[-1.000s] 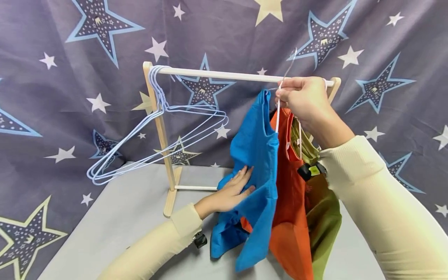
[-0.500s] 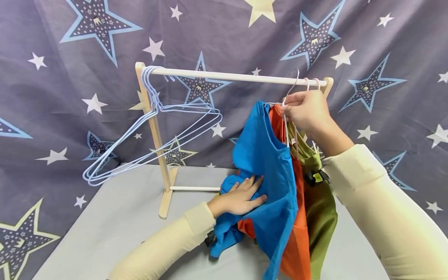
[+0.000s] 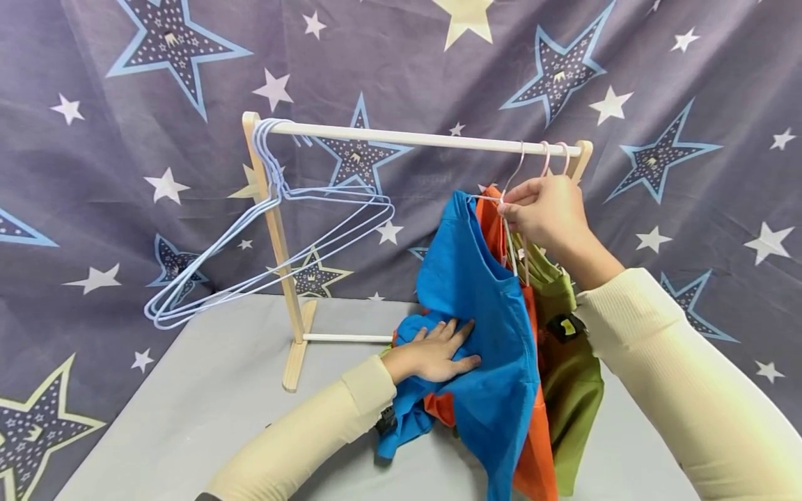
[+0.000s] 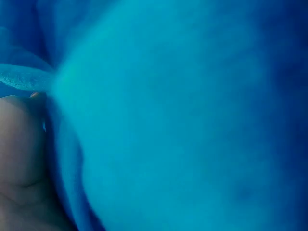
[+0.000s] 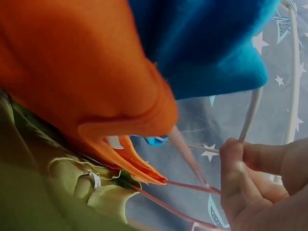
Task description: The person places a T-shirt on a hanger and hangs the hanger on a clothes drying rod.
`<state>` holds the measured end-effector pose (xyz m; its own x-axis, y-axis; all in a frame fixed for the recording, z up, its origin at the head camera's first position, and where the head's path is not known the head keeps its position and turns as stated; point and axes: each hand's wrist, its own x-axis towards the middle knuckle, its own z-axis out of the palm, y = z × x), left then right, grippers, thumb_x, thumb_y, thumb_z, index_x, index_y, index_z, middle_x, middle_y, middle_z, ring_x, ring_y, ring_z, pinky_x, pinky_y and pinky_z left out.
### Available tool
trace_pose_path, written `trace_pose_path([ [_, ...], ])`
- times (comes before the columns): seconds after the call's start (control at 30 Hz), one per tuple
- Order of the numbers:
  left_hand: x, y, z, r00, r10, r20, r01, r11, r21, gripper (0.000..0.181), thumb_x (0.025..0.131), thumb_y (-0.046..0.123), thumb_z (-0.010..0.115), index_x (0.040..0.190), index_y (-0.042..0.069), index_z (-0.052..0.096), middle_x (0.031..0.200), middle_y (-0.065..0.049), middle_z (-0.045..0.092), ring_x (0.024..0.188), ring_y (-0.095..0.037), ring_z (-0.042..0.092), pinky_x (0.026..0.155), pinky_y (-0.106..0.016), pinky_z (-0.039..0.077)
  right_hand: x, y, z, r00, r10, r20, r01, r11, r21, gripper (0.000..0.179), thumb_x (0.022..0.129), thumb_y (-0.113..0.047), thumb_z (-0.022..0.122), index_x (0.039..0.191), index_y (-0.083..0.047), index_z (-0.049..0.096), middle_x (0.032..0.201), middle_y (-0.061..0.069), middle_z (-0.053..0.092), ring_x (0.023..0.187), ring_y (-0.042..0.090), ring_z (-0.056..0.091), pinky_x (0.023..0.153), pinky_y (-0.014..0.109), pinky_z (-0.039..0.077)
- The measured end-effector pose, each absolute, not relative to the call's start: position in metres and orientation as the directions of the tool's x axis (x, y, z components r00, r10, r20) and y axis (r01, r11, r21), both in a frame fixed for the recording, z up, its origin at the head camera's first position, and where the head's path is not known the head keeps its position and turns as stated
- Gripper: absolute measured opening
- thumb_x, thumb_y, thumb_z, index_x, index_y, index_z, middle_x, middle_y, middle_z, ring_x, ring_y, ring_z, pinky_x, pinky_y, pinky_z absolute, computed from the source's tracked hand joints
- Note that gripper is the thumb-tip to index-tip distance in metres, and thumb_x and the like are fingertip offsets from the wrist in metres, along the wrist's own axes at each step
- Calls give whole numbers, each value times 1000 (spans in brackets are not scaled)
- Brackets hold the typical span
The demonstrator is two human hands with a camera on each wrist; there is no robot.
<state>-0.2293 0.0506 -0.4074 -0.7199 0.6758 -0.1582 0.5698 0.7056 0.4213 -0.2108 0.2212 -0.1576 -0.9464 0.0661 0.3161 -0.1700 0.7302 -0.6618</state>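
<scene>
My right hand [image 3: 545, 216] pinches the neck of a white hanger [image 3: 510, 243] just below its hook, which is at the white rail [image 3: 407, 136] of the clothes rack. A blue shirt [image 3: 495, 327] hangs from this hanger. My left hand [image 3: 435, 353] lies flat on the front of the shirt, fingers spread; blue cloth [image 4: 168, 115] fills most of the left wrist view. Directly behind hang an orange garment [image 3: 535, 445] and an olive green garment [image 3: 576, 390], on pink hangers hooked on the rail. In the right wrist view, thumb and fingertips meet at the hanger wire [image 5: 251, 113].
Several light blue hangers [image 3: 273, 177] hang at the rail's left end, by the wooden upright [image 3: 282, 240]. The rack stands on a grey table [image 3: 219, 390]. Behind it is a dark curtain [image 3: 426, 62] with stars.
My right hand has lowered the white hanger, bringing its hook from above the rail down to it. The blue shirt and my left hand have shifted right.
</scene>
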Motion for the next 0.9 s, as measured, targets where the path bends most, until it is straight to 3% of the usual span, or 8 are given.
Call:
trace_pose_path([
  [0.2, -232, 49, -402, -726, 666, -171, 559, 717, 416, 81, 102, 71, 28, 166, 29, 3, 172, -6, 5, 158, -29, 5, 123, -60, 8, -209, 222, -156, -945, 32, 325, -186, 765, -617, 24, 95, -22, 75, 103, 1, 76, 90, 15, 77, 75, 27, 74, 56, 26, 57],
  [0.4, -230, 39, -390, -727, 662, -181, 563, 726, 395, 78, 103, 69, 30, 166, 28, 8, 172, -6, 8, 158, -29, 7, 124, -58, 10, -200, 218, -151, -932, -62, 356, -246, 831, -499, 30, 97, -28, 72, 108, 0, 76, 90, 17, 76, 75, 27, 72, 57, 28, 54],
  [0.63, -227, 10, -375, -734, 665, -138, 576, 717, 393, 75, 104, 64, 37, 165, 26, 18, 171, -10, 13, 157, -33, 10, 123, -60, 10, -154, 199, -149, -882, -182, 435, -390, 799, -457, 39, 100, -35, 67, 122, -4, 73, 109, 16, 76, 98, 29, 72, 83, 49, 58],
  [0.9, -224, -24, -366, -773, 630, -72, 560, 732, 389, 73, 105, 58, 43, 165, 24, 17, 171, -13, 11, 157, -34, 7, 122, -63, 9, -118, 163, -188, -835, -248, 491, -482, 760, -435, 49, 100, -37, 66, 137, -6, 64, 121, 15, 72, 105, 29, 72, 90, 50, 57],
])
